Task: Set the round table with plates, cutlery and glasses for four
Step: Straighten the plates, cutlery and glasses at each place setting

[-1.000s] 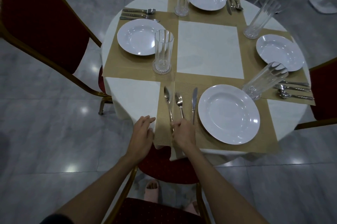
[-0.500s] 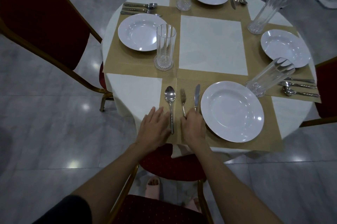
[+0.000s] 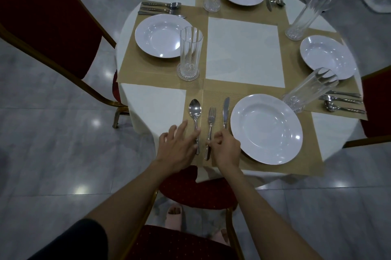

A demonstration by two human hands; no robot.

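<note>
Four places look laid on the round table point(image 3: 154, 103). Lower centre of frame I see the left hand point(image 3: 177, 149) flat, fingers point(image 3: 183, 126) spread, touching the spoon point(image 3: 195, 109) handle; right hand point(image 3: 226, 147) curled, pinching the fork point(image 3: 211, 116) handle, knife point(image 3: 226, 111) and plate point(image 3: 266, 128) just right of it

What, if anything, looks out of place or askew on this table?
At the near setting, the fork sits lower than the spoon and knife, so their tops are uneven. The right hand is at its handle. Nothing looks spilled or broken.
</note>
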